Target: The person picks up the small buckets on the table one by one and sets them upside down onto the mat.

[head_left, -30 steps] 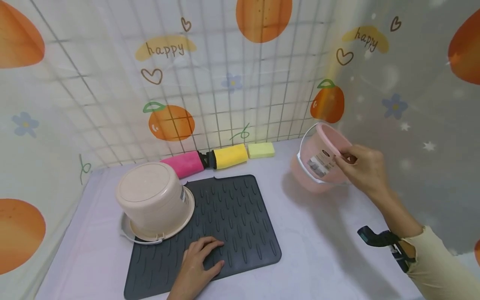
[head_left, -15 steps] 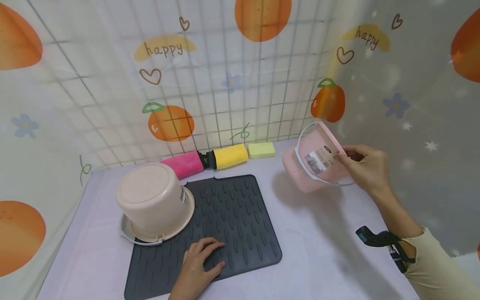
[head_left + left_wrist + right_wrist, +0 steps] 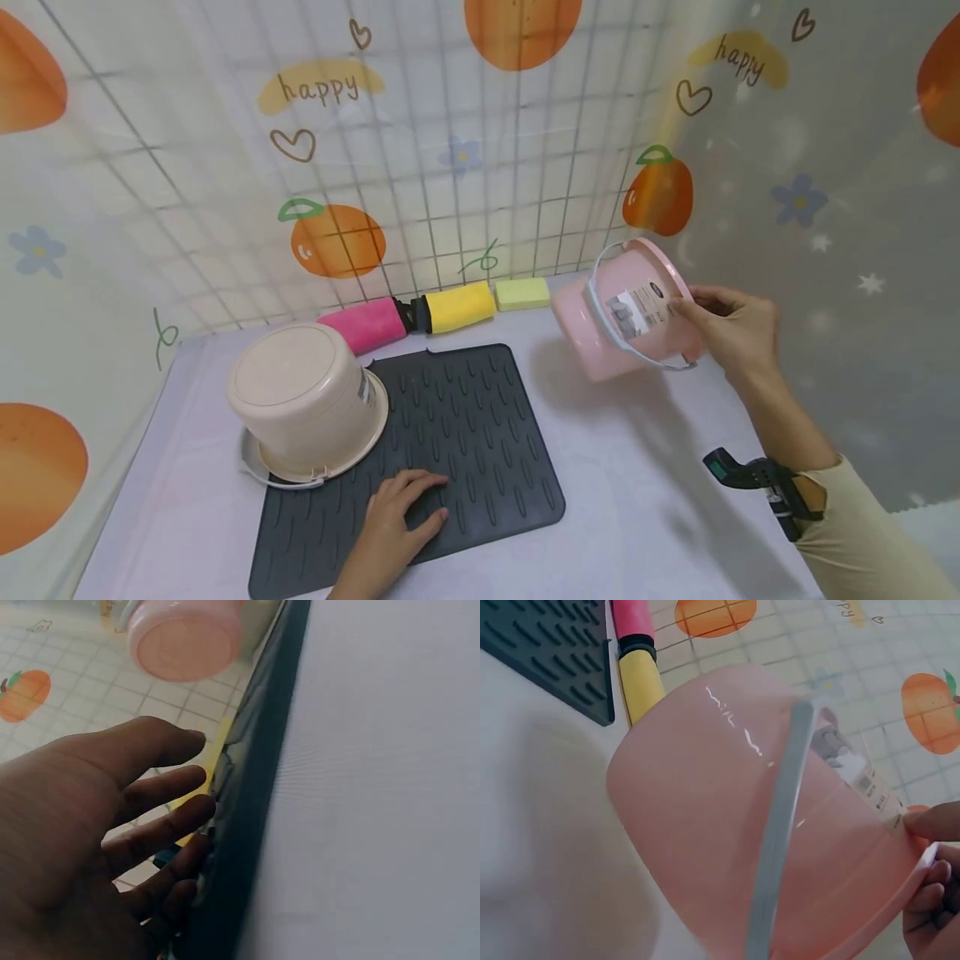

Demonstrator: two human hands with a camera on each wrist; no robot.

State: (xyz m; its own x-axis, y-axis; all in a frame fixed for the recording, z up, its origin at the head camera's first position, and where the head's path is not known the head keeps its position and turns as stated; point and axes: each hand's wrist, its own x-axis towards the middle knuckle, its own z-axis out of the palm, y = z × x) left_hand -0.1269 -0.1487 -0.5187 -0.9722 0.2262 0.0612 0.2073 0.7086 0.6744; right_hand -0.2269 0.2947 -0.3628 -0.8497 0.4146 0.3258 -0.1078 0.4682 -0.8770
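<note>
My right hand (image 3: 738, 333) pinches the rim of a pink bucket (image 3: 600, 337), thumb outside near the label and fingers inside. The bucket is tilted on its side above the table, its base toward the left and its pale handle (image 3: 776, 840) hanging across the wall. My left hand (image 3: 393, 521) rests its fingertips on the front part of a dark grey ridged mat (image 3: 480, 433), fingers slightly bent and holding nothing; the left wrist view shows those fingers (image 3: 165, 825) along the mat's edge. Upside down on the mat's left side stands a beige bucket (image 3: 300, 400), handle lowered.
Along the back of the table lie a pink roll (image 3: 367, 325), a yellow roll (image 3: 461, 307) and a pale yellow-green sponge (image 3: 522, 294). A grid wall behind a printed curtain (image 3: 427, 192) closes off the back; another curtain stands at the right.
The pink bucket has shifted left and tipped further, turning its base toward the left. My right hand keeps its grip on the rim. The left hand has barely moved.
</note>
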